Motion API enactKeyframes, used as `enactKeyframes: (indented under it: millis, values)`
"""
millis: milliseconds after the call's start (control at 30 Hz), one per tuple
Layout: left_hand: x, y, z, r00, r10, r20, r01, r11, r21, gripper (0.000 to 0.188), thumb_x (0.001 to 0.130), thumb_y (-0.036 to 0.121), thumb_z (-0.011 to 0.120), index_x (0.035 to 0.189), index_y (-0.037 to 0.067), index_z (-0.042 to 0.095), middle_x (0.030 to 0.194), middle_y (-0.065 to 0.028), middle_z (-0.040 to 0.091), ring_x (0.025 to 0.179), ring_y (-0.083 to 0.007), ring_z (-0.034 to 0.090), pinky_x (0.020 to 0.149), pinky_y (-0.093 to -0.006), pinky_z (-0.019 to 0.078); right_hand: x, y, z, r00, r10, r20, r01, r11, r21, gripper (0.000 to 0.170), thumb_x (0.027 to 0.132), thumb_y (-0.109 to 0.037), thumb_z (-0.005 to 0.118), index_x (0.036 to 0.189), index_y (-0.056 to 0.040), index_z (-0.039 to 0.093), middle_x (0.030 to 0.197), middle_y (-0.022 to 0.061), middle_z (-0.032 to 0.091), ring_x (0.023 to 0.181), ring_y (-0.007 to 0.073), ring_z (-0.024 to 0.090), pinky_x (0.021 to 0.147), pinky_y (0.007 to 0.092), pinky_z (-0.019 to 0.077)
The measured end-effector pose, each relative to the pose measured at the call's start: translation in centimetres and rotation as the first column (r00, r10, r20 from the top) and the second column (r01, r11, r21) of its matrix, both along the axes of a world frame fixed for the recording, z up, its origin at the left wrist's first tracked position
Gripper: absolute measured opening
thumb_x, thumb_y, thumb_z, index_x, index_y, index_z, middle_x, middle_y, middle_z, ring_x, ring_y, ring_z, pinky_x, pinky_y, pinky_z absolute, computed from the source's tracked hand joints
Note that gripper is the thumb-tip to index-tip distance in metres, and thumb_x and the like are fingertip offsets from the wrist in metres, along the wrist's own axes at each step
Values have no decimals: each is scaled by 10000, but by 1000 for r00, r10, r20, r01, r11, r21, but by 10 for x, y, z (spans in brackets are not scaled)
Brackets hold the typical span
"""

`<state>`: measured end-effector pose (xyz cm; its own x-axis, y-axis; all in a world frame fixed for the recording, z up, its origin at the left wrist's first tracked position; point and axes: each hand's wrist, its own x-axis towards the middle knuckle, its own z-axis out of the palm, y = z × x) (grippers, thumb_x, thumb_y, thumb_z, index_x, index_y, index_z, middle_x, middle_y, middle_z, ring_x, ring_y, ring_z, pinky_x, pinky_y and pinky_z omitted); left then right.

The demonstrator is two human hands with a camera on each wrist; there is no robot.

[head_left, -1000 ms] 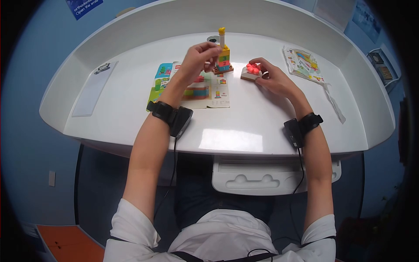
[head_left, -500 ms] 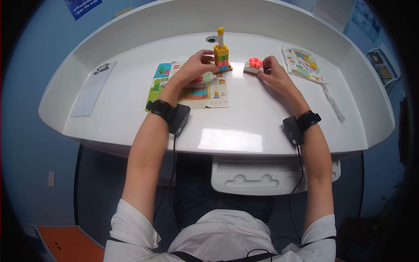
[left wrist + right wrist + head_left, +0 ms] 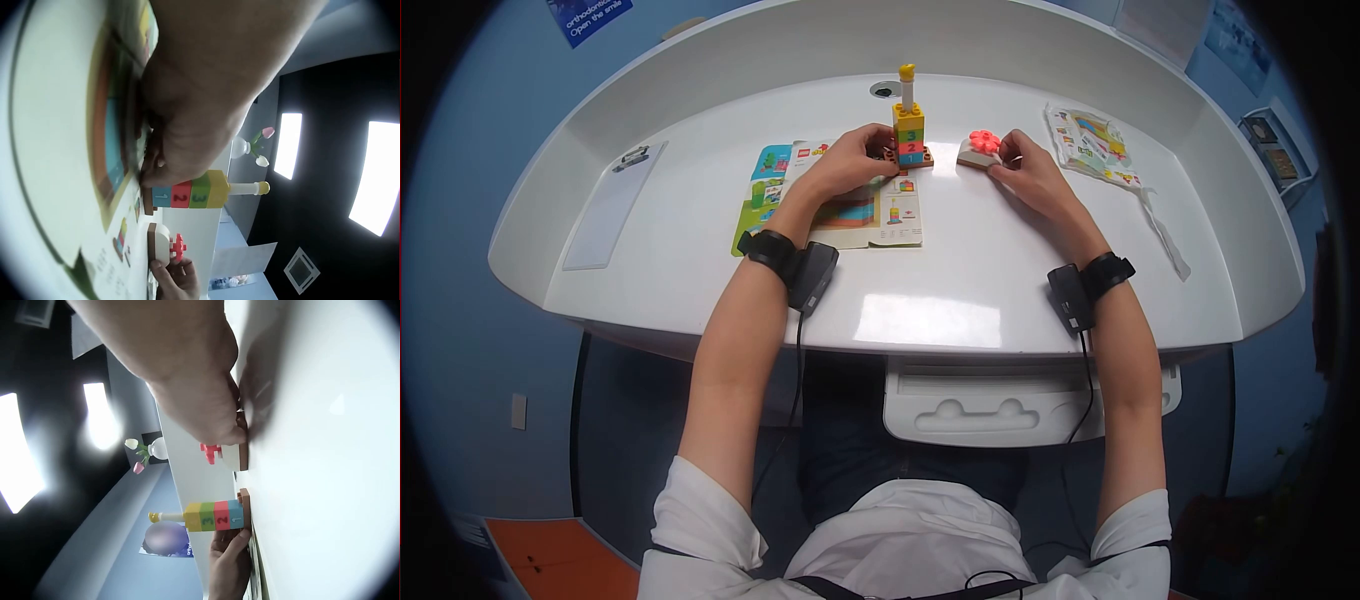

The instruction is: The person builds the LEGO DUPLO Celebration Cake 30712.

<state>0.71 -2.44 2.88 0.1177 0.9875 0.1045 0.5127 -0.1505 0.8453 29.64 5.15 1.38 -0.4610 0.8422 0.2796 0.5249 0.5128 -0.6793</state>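
Observation:
A tower of toy bricks (image 3: pixel 910 137) numbered 1, 2 and 3 stands on a brown base plate (image 3: pixel 149 201). Yellow tops the numbered bricks, and a white candle piece (image 3: pixel 907 95) with a yellow tip rises above. My left hand (image 3: pixel 850 165) pinches the base's left end, thumb in front. To the right sits a white rounded brick (image 3: pixel 162 244) on a brown plate, with a coral-red flower piece (image 3: pixel 984 142) on top. Fingers and thumb of my right hand (image 3: pixel 1032 175) grip this small stack by its right side.
Under my left hand lies a printed instruction sheet (image 3: pixel 895 235). A torn plastic bag (image 3: pixel 1095 145) is at the right, a clipboard (image 3: pixel 612 215) at the left. Behind the tower is a round cable hole (image 3: pixel 885 90). A curved white wall (image 3: pixel 820 45) borders the desk.
My left hand has come down from beside the candle to the tower's base, which has turned slightly. My right fingers have moved off the flower to the stack's right side.

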Motion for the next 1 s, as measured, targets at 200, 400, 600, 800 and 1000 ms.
enactKeyframes:
  millis: [200,400,600,800,1000]
  values:
    - [1,-2,3,1000,-3,-5,2,1000,-19,603,796,126,731,1338,-29,518,1186,-142,641,1094,-219,619,1029,-319,455,2,2,0,1000,10,-11,-10,1000,-19,305,824,-192,710,1012,-13,550,911,108,623,854,208,582,813,329,483]
    - [-10,6,-5,987,50,151,-56,998,31,542,861,222,680,1336,1,540,1184,-113,645,1099,-207,611,990,-301,462,6,16,0,991,-40,-131,28,996,-86,370,859,-283,726,1054,-3,582,935,90,629,863,176,588,812,323,483]
    - [-24,18,-14,865,254,432,-272,962,-21,367,923,234,637,1211,8,624,1020,-32,628,884,-110,571,777,-231,487,22,39,-22,903,-141,-406,69,980,-187,209,939,-198,642,966,7,620,884,42,646,821,105,596,768,239,492]
    - [-13,6,-8,930,251,268,-257,966,-14,298,934,245,634,1157,52,673,916,9,612,785,-79,514,715,-212,468,23,44,-26,930,-73,-361,21,989,-145,207,921,-192,657,967,8,632,898,45,663,825,109,598,779,249,493]
    - [-13,8,-9,930,265,253,-274,962,-2,259,936,183,624,1136,30,686,978,-32,671,781,-78,553,719,-228,494,24,42,-24,950,-73,-303,36,991,-128,220,923,-200,649,981,12,636,897,49,662,848,117,608,796,263,494]
